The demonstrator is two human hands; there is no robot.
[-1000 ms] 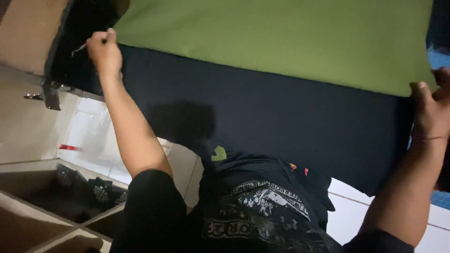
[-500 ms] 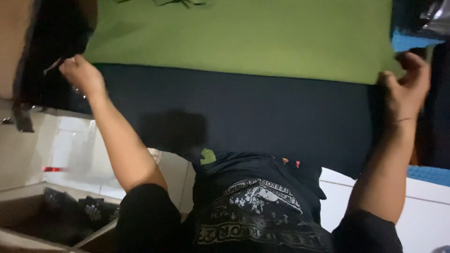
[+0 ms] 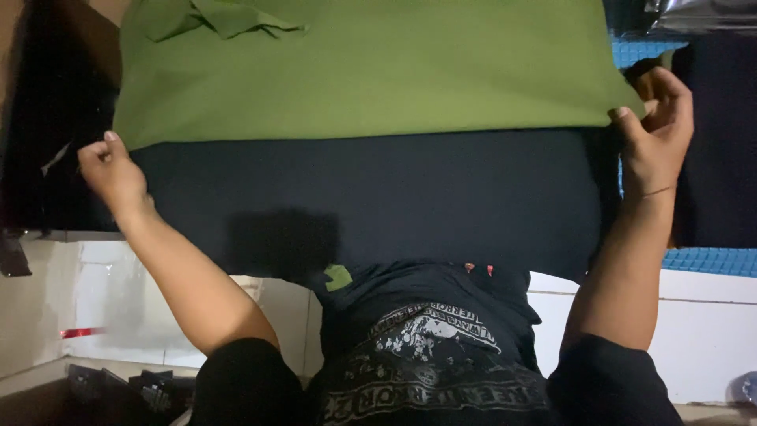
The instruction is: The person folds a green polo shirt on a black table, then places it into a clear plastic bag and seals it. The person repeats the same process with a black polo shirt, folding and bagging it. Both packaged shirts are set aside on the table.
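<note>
A large green cloth [image 3: 371, 75] lies spread over a dark navy cloth [image 3: 378, 201] on the work surface in front of me. My left hand [image 3: 114, 170] pinches the near left corner of the green cloth. My right hand [image 3: 654, 130] grips its near right corner, fingers curled around the edge. A folded flap of green fabric [image 3: 213, 17] lies bunched at the far left of the cloth. The navy cloth hangs down over the near edge towards my black printed shirt [image 3: 426, 355].
A blue gridded mat [image 3: 710, 259] shows under the cloths at the right. White panels [image 3: 694, 331] run below the surface edge. Dark objects [image 3: 142, 386] sit in a box at bottom left. Shiny plastic [image 3: 694, 12] lies at the top right.
Both hands have drawn the near edge of the green cloth towards me, and more of the cloth, with its bunched flap, has come into view.
</note>
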